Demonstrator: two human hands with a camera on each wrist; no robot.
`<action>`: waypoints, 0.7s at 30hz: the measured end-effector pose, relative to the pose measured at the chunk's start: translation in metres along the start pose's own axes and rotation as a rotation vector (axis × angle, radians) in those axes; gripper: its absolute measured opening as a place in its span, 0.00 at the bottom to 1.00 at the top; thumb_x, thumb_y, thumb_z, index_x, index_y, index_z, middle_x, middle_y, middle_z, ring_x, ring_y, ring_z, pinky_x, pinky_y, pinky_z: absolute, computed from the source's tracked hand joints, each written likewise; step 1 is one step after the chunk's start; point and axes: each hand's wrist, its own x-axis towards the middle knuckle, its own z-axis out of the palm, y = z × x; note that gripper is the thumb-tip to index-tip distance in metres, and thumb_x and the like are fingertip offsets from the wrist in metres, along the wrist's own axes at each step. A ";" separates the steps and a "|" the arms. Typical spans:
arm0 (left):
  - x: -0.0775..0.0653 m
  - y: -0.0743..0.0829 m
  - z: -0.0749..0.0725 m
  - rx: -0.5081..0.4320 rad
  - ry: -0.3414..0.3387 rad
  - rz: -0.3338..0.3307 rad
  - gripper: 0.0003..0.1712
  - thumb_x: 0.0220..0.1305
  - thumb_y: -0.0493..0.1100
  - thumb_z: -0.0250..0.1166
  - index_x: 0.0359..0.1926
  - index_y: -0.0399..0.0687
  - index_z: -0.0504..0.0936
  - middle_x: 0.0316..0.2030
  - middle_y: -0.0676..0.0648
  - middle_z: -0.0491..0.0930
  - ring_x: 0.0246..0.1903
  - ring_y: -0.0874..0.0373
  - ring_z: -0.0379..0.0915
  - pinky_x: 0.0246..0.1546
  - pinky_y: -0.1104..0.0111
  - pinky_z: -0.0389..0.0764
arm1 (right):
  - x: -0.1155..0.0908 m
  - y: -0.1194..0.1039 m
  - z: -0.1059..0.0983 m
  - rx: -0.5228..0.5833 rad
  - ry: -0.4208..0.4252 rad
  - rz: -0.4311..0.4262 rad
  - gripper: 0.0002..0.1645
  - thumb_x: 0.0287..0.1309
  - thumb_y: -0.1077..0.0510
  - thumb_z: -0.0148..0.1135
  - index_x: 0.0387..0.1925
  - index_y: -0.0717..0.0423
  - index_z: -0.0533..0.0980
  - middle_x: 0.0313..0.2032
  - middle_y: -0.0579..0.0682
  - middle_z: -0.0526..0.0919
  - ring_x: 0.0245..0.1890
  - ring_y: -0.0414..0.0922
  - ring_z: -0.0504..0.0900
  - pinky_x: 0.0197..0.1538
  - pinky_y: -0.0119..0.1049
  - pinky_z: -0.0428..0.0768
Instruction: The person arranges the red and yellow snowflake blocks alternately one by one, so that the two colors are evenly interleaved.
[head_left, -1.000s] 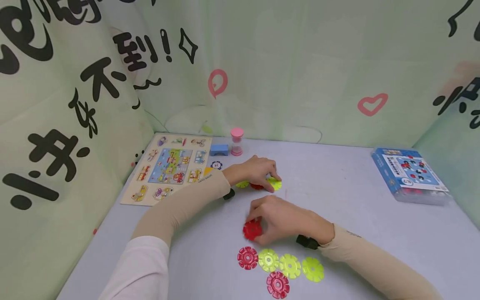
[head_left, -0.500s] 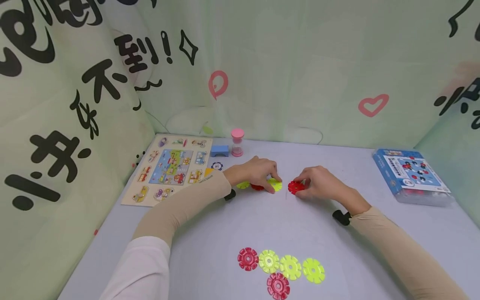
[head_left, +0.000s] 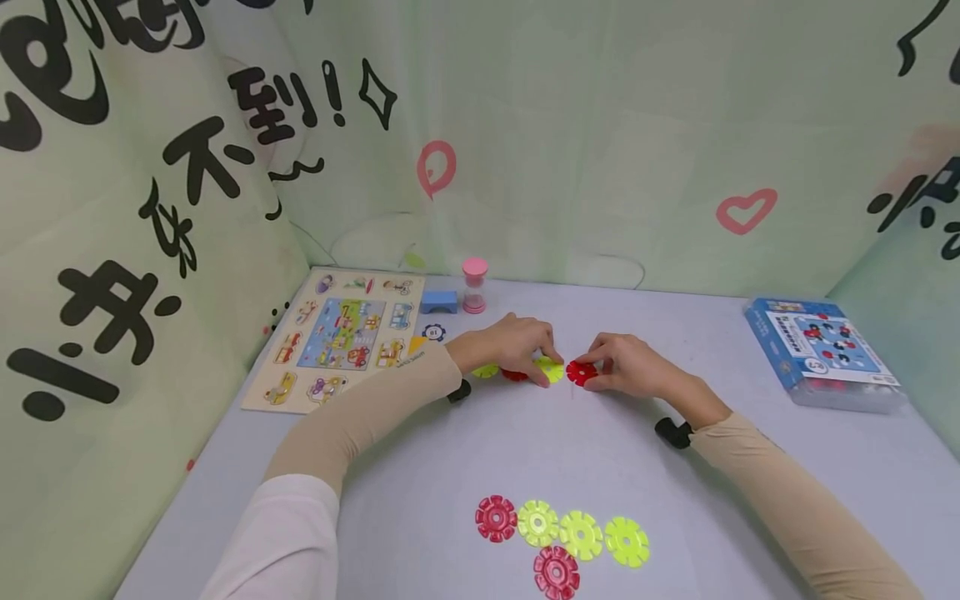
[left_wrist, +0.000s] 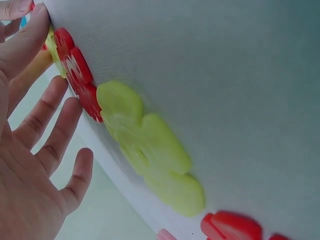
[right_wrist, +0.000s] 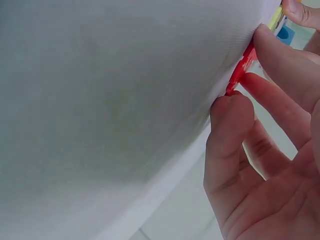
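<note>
My right hand [head_left: 630, 365] pinches a red notched plastic disc [head_left: 581, 372] between thumb and fingers, flat near the tabletop. Just left of it, my left hand [head_left: 517, 343] holds a yellow-green notched disc [head_left: 552, 370] by thumb and index finger. Whether the two discs touch, I cannot tell. Under the left hand the row carries on with a red disc [head_left: 514, 375] and another yellow-green disc [head_left: 486, 370], both partly hidden. The left wrist view shows that red disc [left_wrist: 75, 70] and yellow-green disc [left_wrist: 145, 145] lying flat, with one more red disc [left_wrist: 232, 227] beyond.
Nearer me lie several loose discs, yellow-green [head_left: 581, 535] and red [head_left: 557, 572]. At the back left are a puzzle board [head_left: 341, 333], a blue block [head_left: 438, 302] and a pink sand timer [head_left: 474, 285]. A blue box [head_left: 825, 354] stands at the right.
My right hand has carried the red disc from beside the loose discs to the far row, then slightly left toward the yellow-green disc. The left hand has stayed in place.
</note>
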 end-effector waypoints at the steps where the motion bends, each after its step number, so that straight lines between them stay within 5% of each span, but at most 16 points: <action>1: 0.000 0.000 0.000 0.003 0.001 -0.003 0.28 0.51 0.63 0.68 0.55 0.72 0.79 0.46 0.59 0.73 0.47 0.67 0.67 0.49 0.61 0.66 | 0.000 0.000 0.000 0.000 0.002 0.002 0.24 0.46 0.53 0.73 0.48 0.54 0.82 0.37 0.50 0.80 0.29 0.38 0.75 0.32 0.29 0.74; 11: 0.002 0.003 -0.003 -0.017 -0.021 -0.021 0.31 0.49 0.63 0.69 0.57 0.69 0.77 0.48 0.59 0.75 0.50 0.66 0.67 0.52 0.59 0.68 | -0.020 -0.006 0.003 0.030 0.050 0.027 0.26 0.47 0.50 0.73 0.50 0.50 0.81 0.36 0.46 0.81 0.31 0.37 0.76 0.33 0.28 0.75; 16: 0.012 0.009 -0.002 0.002 0.000 -0.019 0.36 0.49 0.66 0.68 0.61 0.68 0.74 0.45 0.60 0.76 0.46 0.68 0.68 0.50 0.62 0.67 | -0.048 -0.044 0.011 0.036 0.013 -0.048 0.25 0.47 0.47 0.72 0.49 0.46 0.82 0.37 0.42 0.80 0.33 0.36 0.76 0.35 0.28 0.77; 21: 0.026 0.021 0.002 0.036 0.004 0.024 0.33 0.52 0.68 0.65 0.60 0.71 0.74 0.45 0.60 0.74 0.45 0.69 0.68 0.49 0.62 0.67 | -0.072 -0.098 0.031 0.054 -0.139 -0.174 0.25 0.50 0.39 0.67 0.49 0.42 0.81 0.41 0.36 0.79 0.38 0.32 0.76 0.42 0.29 0.77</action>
